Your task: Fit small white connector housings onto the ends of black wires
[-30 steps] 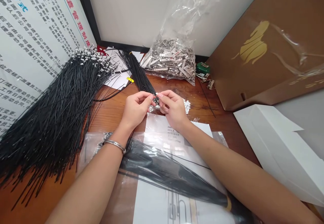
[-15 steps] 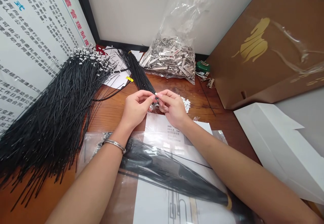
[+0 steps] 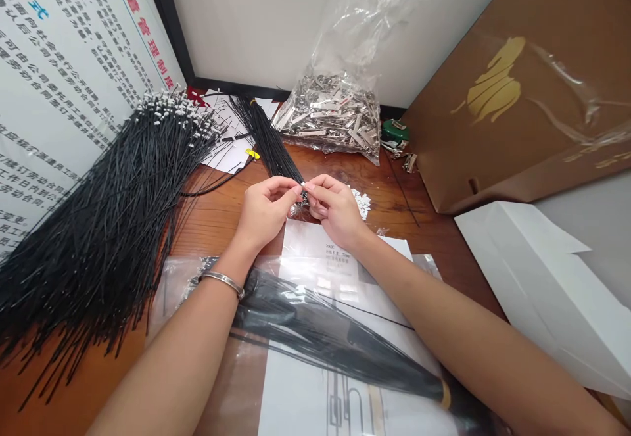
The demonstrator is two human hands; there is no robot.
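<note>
My left hand (image 3: pixel 265 211) and my right hand (image 3: pixel 339 211) meet over the desk, thumbs and fingers pinched together tip to tip. Between the fingertips shows a small white connector (image 3: pixel 303 185), pinched by my right hand. My left fingertips close on the end of a black wire beside it, mostly hidden by the fingers. A bundle of black wires (image 3: pixel 276 150), tied near its far end, runs back from just behind the hands. Small metal ends of these wires show under the fingertips. Close to my right hand lies a pile of loose white connectors (image 3: pixel 362 204).
Black wires with white connectors (image 3: pixel 123 206) form a big heap at left. A clear bag of metal parts (image 3: pixel 330 114) stands at the back, beside a green tape measure (image 3: pixel 396 130). Bagged black wires (image 3: pixel 335 344) lie under my forearms. A brown box (image 3: pixel 532 94) stands right.
Both hands keep nearly the same place and pinch. The fingertips have shifted very slightly around the white connector, and less of it shows now.
</note>
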